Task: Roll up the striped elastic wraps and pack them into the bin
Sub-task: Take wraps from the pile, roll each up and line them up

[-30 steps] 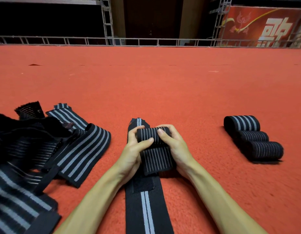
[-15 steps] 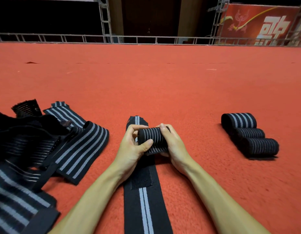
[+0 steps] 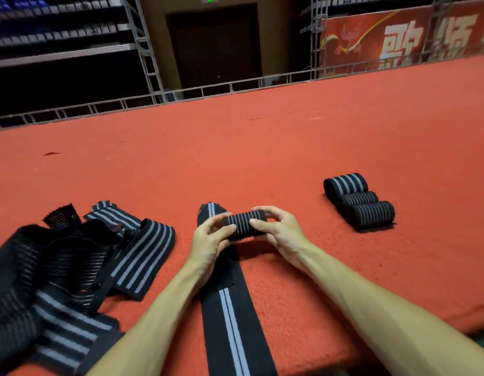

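A black wrap with thin grey stripes, rolled into a cylinder (image 3: 244, 223), is held between both hands just above the red carpet. My left hand (image 3: 208, 237) grips its left end with the thumb across the front. Its right end sits in the fingers of my right hand (image 3: 278, 229). Under the hands a long flat black wrap with a grey centre stripe (image 3: 230, 316) lies lengthwise toward me. Three finished rolls (image 3: 357, 202) lie side by side to the right. No bin is in view.
A heap of unrolled striped wraps (image 3: 72, 261) covers the carpet at the left. The red carpet (image 3: 262, 147) stretches far ahead to a metal railing (image 3: 181, 93). Its raised edge drops off at the lower right (image 3: 452, 329).
The loose tail of the wrap has been rolled in, so the roll is now complete. The view has tilted and swung leftward.
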The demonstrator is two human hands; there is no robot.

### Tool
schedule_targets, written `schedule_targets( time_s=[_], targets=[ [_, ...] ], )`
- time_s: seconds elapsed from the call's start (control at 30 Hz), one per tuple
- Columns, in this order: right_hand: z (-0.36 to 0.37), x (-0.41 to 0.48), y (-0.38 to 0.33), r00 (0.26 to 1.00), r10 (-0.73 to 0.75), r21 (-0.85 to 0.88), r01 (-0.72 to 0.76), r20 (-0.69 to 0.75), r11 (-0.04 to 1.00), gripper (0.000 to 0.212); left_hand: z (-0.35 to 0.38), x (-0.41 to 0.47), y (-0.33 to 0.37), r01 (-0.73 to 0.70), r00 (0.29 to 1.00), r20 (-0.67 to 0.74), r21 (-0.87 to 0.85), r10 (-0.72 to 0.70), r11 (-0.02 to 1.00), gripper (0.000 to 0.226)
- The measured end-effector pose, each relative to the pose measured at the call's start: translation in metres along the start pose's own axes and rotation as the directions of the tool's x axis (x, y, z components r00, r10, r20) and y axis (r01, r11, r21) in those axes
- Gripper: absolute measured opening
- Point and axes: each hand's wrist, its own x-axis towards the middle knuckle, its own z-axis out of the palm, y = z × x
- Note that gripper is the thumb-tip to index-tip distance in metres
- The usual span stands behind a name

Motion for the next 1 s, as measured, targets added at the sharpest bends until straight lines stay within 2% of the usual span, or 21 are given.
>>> schedule_targets(
  time_s=[0.13, 0.23, 0.3, 0.47, 0.6, 0.73, 0.87, 1.0],
  targets=[
    [-0.047, -0.024, -0.037, 0.997, -0.083, -0.251, 0.080, -0.002, 0.965, 0.026, 0.039, -0.008, 0.002, -0.040, 0.996, 0.087, 0.135, 0.029, 0.990, 0.020],
    [-0.097, -0.041, -0.063, 0.992, -0.127, -0.496, 0.112, 0.005, 0.861, 0.031, 0.079, -0.014, -0.006, -0.026, 0.989, 0.145, 0.159, 0.002, 0.987, 0.019],
    [-0.131, -0.051, -0.075, 0.991, -0.134, -0.579, 0.105, -0.007, 0.808, 0.029, 0.108, -0.019, -0.017, -0.025, 0.981, 0.192, 0.219, -0.018, 0.975, 0.021],
    [-0.206, -0.077, -0.091, 0.983, -0.126, -0.623, 0.015, -0.134, 0.782, 0.029, 0.182, -0.029, -0.055, -0.004, 0.965, 0.253, 0.271, -0.067, 0.963, 0.025],
    [-0.242, -0.083, -0.090, 0.971, -0.171, -0.718, -0.002, -0.169, 0.696, 0.026, 0.220, -0.029, -0.075, -0.056, 0.969, 0.244, 0.359, -0.036, 0.932, 0.031],
    [-0.254, -0.076, -0.076, 0.952, -0.240, -0.756, 0.012, -0.193, 0.654, 0.026, 0.234, -0.023, -0.087, -0.124, 0.986, 0.156, 0.488, 0.054, 0.864, 0.036],
    [-0.253, -0.068, -0.065, 0.936, -0.289, -0.849, -0.021, -0.202, 0.528, 0.034, 0.236, -0.024, -0.091, -0.169, 0.985, 0.075, 0.550, 0.153, 0.818, 0.037],
    [-0.244, -0.063, -0.063, 0.912, -0.301, -0.841, -0.080, -0.279, 0.536, 0.035, 0.236, -0.021, -0.093, -0.195, 0.980, 0.082, 0.602, 0.183, 0.774, 0.037]
  ],
)
